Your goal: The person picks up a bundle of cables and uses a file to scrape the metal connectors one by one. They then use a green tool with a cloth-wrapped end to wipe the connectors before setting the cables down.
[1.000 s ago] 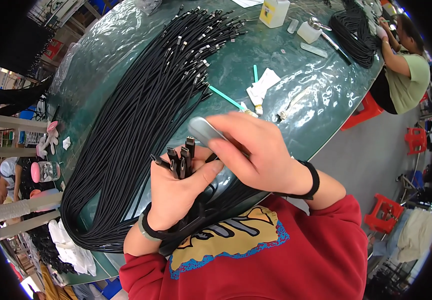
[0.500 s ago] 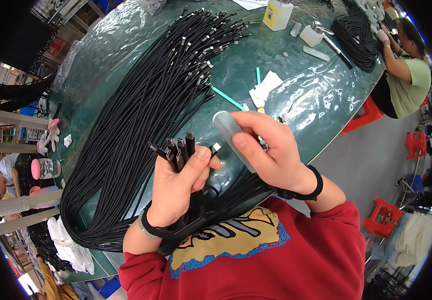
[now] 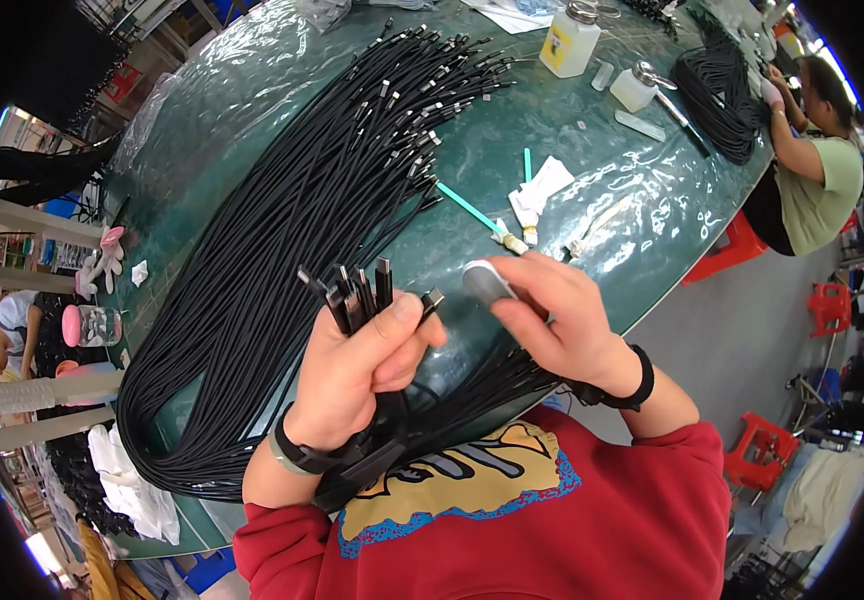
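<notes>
My left hand (image 3: 357,375) grips a bunch of black cables (image 3: 357,295), their metal plug ends sticking up above my fingers. The cables trail down under my wrist toward my chest. My right hand (image 3: 557,320) holds a small grey oval object (image 3: 487,283) between thumb and fingers, just right of the plug ends and apart from them. A large bundle of long black cables (image 3: 282,230) lies across the green table (image 3: 592,210) to the left of both hands.
A green stick (image 3: 472,208), white scraps (image 3: 542,187) and two white bottles (image 3: 569,40) lie further back on the table. Another black cable pile (image 3: 717,90) sits at the far right beside a seated person in a green shirt (image 3: 817,175). Red stools (image 3: 762,450) stand on the floor.
My right hand has lifted the grey object away from the plug ends and moved it to the right. My left hand has raised the cable bunch slightly.
</notes>
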`<state>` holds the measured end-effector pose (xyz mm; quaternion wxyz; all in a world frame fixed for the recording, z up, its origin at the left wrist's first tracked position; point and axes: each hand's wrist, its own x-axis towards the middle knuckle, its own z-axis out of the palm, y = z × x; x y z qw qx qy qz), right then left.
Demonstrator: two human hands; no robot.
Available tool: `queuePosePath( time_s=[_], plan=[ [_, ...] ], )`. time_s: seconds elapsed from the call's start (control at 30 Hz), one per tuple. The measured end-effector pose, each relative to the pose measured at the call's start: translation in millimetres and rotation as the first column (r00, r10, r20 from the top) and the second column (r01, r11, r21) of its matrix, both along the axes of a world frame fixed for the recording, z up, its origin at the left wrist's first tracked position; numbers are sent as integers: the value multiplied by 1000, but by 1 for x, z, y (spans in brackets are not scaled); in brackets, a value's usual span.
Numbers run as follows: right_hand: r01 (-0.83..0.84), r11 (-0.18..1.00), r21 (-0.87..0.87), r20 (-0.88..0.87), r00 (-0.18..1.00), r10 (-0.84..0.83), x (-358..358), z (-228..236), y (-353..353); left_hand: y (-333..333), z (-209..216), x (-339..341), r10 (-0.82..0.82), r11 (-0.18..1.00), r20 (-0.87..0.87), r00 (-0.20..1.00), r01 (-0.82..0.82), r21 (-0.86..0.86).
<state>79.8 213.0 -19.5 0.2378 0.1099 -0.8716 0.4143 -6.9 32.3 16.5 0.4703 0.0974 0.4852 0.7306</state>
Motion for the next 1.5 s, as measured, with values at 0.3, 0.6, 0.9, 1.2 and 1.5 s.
queuePosePath(
  time_s=[0.3,0.6,0.9,1.2,1.5],
  plan=[
    [-33,952,-304,-1,999,34,2,25,-9,3,4,10,68,992,-238,969,-91,-84],
    [-67,993,-95,-42,997,63,-9,28,-11,6,1,14,52,990,-283,958,-87,-112],
    [93,919,-382,33,996,-88,-34,41,-21,8,1,19,43,986,-315,948,-91,-139],
    [99,988,-115,-68,992,-107,-37,33,-22,7,0,22,-6,986,-375,927,-57,-155],
    [110,900,-421,161,986,-45,-12,32,-7,4,5,1,-167,985,263,950,175,-4]
  ],
)
